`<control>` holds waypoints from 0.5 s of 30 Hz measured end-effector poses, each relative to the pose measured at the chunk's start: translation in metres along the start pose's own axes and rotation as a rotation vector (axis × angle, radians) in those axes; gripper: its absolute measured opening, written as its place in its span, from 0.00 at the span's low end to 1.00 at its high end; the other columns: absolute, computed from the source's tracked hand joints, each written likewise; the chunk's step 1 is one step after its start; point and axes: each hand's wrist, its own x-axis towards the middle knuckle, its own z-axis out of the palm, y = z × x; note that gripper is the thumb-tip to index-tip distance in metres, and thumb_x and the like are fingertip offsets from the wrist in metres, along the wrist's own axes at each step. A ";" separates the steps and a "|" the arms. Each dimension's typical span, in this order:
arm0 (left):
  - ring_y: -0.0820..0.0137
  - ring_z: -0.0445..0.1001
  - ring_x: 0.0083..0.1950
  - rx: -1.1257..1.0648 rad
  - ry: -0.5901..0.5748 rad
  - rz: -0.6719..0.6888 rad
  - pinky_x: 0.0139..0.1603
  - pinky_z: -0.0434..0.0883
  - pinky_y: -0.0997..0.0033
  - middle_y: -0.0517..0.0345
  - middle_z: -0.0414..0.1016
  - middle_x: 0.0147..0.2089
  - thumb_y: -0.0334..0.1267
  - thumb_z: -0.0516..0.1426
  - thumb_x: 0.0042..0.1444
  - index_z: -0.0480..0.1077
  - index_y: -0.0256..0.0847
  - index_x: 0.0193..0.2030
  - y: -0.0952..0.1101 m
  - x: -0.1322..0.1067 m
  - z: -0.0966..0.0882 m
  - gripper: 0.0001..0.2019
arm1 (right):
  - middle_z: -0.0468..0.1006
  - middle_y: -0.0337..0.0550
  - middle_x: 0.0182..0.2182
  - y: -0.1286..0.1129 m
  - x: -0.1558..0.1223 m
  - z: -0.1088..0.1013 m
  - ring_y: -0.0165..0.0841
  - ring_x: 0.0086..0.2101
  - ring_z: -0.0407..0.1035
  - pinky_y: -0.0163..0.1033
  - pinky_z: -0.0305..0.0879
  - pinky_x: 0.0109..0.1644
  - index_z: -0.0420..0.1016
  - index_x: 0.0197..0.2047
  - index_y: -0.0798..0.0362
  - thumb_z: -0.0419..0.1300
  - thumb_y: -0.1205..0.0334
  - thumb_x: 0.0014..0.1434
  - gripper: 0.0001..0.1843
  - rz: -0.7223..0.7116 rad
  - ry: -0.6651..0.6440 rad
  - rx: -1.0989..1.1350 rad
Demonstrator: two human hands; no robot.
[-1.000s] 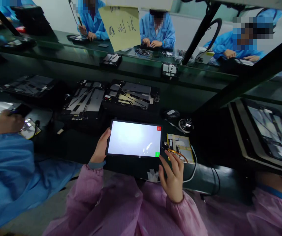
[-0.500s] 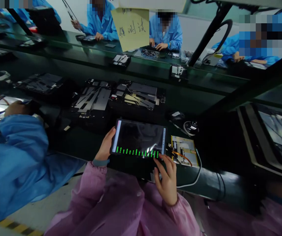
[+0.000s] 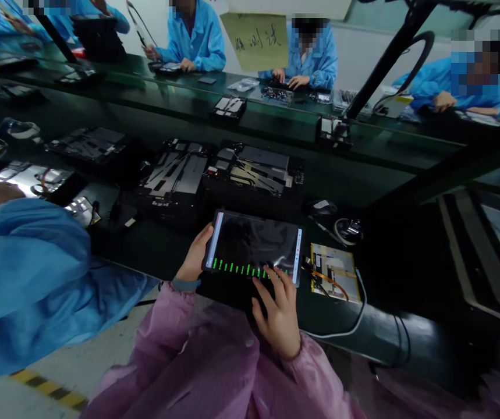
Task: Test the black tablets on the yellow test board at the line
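A black tablet (image 3: 256, 244) lies tilted on the dark green workbench (image 3: 354, 174), its dark screen showing a row of green bars along the near edge. My left hand (image 3: 195, 256) grips the tablet's left edge, fingers closed round it. My right hand (image 3: 276, 305) rests at the near edge with fingers spread, fingertips on the green bars. A cable runs from the tablet's right side over a yellow-edged circuit board (image 3: 334, 270).
Opened tablet chassis (image 3: 219, 171) lie in trays behind the tablet. A co-worker's blue sleeve (image 3: 22, 273) fills the left. A white cable (image 3: 354, 314) loops at the right. Other people in blue work across the far bench, under a yellow paper sign (image 3: 258, 38).
The tablet's screen went from bright white to dark with green bars. My right hand slid leftwards along the near edge of the screen. The view shifted to the left.
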 end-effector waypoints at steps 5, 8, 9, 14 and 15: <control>0.59 0.70 0.60 -0.018 0.008 -0.033 0.59 0.68 0.64 0.54 0.74 0.57 0.52 0.61 0.54 0.72 0.44 0.55 0.000 -0.001 0.000 0.24 | 0.61 0.52 0.63 -0.004 0.007 0.001 0.52 0.63 0.51 0.65 0.56 0.61 0.69 0.57 0.50 0.56 0.64 0.60 0.21 0.015 -0.013 -0.012; 0.60 0.68 0.62 0.003 0.099 -0.054 0.61 0.67 0.66 0.54 0.72 0.60 0.50 0.62 0.54 0.72 0.43 0.54 -0.001 -0.002 0.000 0.23 | 0.62 0.51 0.61 -0.003 -0.003 -0.014 0.49 0.62 0.54 0.61 0.59 0.61 0.68 0.58 0.49 0.55 0.66 0.61 0.22 0.032 0.057 0.050; 0.61 0.67 0.63 0.015 0.115 -0.056 0.61 0.67 0.66 0.55 0.72 0.60 0.50 0.62 0.54 0.72 0.44 0.54 -0.002 -0.002 0.000 0.23 | 0.64 0.51 0.60 0.002 -0.010 -0.023 0.47 0.60 0.57 0.58 0.61 0.60 0.67 0.59 0.48 0.54 0.67 0.61 0.22 0.058 0.094 0.072; 0.59 0.72 0.59 0.098 0.170 -0.078 0.57 0.72 0.62 0.56 0.76 0.55 0.48 0.60 0.57 0.71 0.46 0.55 -0.002 -0.006 -0.004 0.20 | 0.75 0.51 0.45 0.080 -0.052 -0.072 0.40 0.46 0.71 0.46 0.68 0.49 0.71 0.53 0.52 0.50 0.67 0.64 0.16 0.435 0.371 -0.121; 0.58 0.72 0.59 0.127 0.185 -0.068 0.57 0.72 0.61 0.56 0.76 0.55 0.46 0.60 0.57 0.72 0.46 0.55 -0.002 -0.006 -0.006 0.19 | 0.77 0.51 0.41 0.103 -0.058 -0.080 0.39 0.42 0.72 0.45 0.68 0.46 0.73 0.50 0.53 0.49 0.65 0.65 0.15 0.524 0.402 -0.206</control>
